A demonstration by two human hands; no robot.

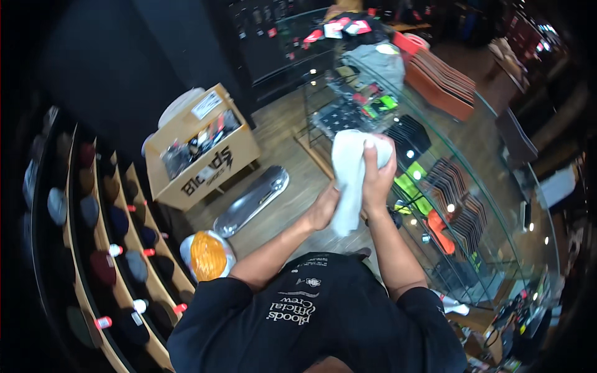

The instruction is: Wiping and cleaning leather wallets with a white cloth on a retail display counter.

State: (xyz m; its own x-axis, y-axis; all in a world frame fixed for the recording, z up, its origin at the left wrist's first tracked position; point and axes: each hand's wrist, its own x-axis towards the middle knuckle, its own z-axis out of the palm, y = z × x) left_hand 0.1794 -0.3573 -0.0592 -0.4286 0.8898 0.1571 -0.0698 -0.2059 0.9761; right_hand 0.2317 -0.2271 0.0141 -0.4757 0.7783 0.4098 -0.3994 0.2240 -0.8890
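1. Head view, the thing in hand: a folded white cloth [348, 186] is held up in front of the chest, above the floor [283, 155]. It is long and narrow, its wider end away from the body and its lower end hanging toward the person.
2. Right hand [379, 177]: its fingers are closed on the upper right part of the cloth, with the thumb laid along the front.
3. Left hand [323, 208]: it meets the cloth's left edge lower down. Its fingertips are hidden and blurred, so I cannot tell how tightly they are closed.
4. Both bare forearms come out of the short sleeves of a black T-shirt [367, 311].
5. To the left, an open cardboard box [247, 148] contains packaged goods [202, 142]. Just beside it, a dark board [252, 200] with rounded ends lies on the floor, and nearer the person is an orange bundle [208, 256] in pale wrapping.
6. Along the far left, caps [102, 267] sit in rows on a wood-edged rack [121, 283].
7. To the right, a glass display case [491, 214] contains striped stacks [448, 180] and an orange item [440, 233]; a grey garment [379, 65] lies toward its far end.
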